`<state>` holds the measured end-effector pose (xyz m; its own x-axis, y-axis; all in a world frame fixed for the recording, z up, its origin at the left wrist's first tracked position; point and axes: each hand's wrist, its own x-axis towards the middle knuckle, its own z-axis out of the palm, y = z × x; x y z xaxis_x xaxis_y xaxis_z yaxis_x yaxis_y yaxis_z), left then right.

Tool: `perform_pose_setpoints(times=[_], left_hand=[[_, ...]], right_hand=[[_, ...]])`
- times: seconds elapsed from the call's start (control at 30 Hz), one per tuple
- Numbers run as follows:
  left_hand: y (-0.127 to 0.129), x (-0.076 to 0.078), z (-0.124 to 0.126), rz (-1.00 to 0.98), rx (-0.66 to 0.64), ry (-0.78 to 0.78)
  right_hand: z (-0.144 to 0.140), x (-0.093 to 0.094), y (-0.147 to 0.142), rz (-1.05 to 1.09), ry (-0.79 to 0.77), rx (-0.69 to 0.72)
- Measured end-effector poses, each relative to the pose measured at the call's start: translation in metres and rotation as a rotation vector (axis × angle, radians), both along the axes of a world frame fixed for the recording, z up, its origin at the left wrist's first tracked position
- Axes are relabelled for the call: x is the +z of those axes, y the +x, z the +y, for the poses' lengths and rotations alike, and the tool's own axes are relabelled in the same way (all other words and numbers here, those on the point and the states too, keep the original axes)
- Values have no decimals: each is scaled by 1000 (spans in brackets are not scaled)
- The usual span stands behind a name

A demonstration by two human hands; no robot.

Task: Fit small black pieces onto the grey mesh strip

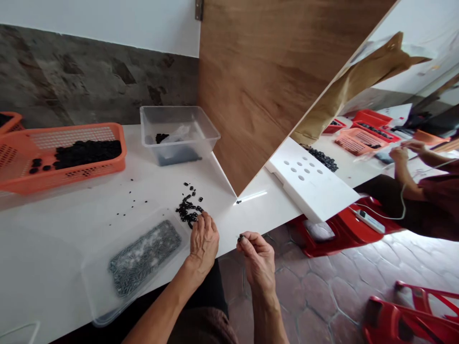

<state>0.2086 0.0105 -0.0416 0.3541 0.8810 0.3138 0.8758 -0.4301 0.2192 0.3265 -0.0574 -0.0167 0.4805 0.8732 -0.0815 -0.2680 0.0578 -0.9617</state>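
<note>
My left hand (205,239) bends over the near edge of a loose pile of small black plastic parts (187,208) on the white table. Its fingers are drawn together and the tips point down, so whatever they pinch is hidden. Beyond the table's front edge, my right hand (258,253) pinches a small black part (240,237) between thumb and forefinger. Left of my left hand stands a clear plastic tub (93,286) holding many small metal screws or pins (145,258).
An orange basket (124,143) of black pieces and a clear bin (179,143) stand behind. A tilted wooden board (272,86) rises from the table beside a white panel with holes (315,191). At right sit red stools (401,315) and a co-worker's hands (403,150).
</note>
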Motion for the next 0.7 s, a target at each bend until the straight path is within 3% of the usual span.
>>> perform_pose_setpoints(times=[0.2, 0.4, 0.7], left_hand=[[4, -20, 4, 46, 49, -67], [4, -37, 10, -68, 65, -149], [3, -23, 27, -467, 78, -317]], right_hand=[[0, -6, 2, -12, -14, 50], [0, -11, -4, -41, -24, 119], [4, -11, -10, -82, -29, 122]])
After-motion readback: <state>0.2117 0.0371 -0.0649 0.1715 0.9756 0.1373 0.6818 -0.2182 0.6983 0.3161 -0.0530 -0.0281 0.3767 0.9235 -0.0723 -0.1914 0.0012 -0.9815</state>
